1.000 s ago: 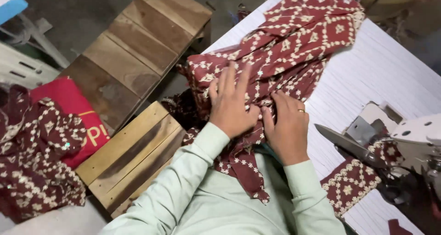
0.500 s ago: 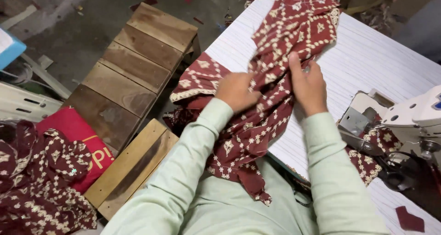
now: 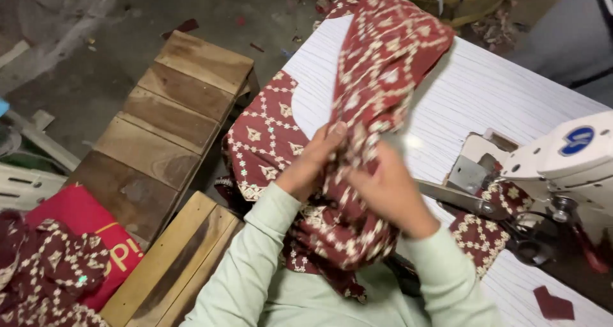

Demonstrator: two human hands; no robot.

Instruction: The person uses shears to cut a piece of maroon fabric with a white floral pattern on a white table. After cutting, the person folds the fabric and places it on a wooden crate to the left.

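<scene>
Left hand (image 3: 310, 170) and right hand (image 3: 389, 196) both clamp fingers on bunched maroon embroidered fabric (image 3: 377, 78), lifted over the white striped table (image 3: 511, 91) (sewing machine (image 3: 568, 161) right of fingers); wooden bench (image 3: 172, 122) left, concrete floor (image 3: 96, 39) beyond.

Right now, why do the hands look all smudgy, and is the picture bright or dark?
In the head view the right hand is smeared by motion blur, the left hand less so, both gripping the maroon patterned cloth; the white table is brightly lit, the floor dimmer, and the wooden bench stays sharp.
</scene>
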